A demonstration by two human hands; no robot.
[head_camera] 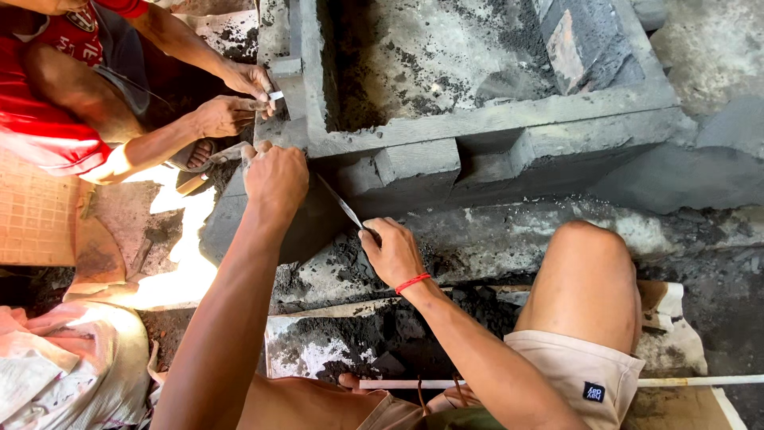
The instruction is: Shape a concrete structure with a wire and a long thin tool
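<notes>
My left hand (274,175) is closed around the upper end of a thin metal blade (341,205), pressed against the dark grey carved stone block (477,143). My right hand (391,253), with a red string at the wrist, grips the lower end of the same blade. The blade lies slanted across the block's shadowed front face. Grey stone dust covers the ground below.
Another person in red, at the top left, works with both hands (239,99) and a small tool at the block's left corner. My bent knee (587,279) is at the right. A white rod (684,381) lies near the bottom, cloth bags (56,366) at the lower left.
</notes>
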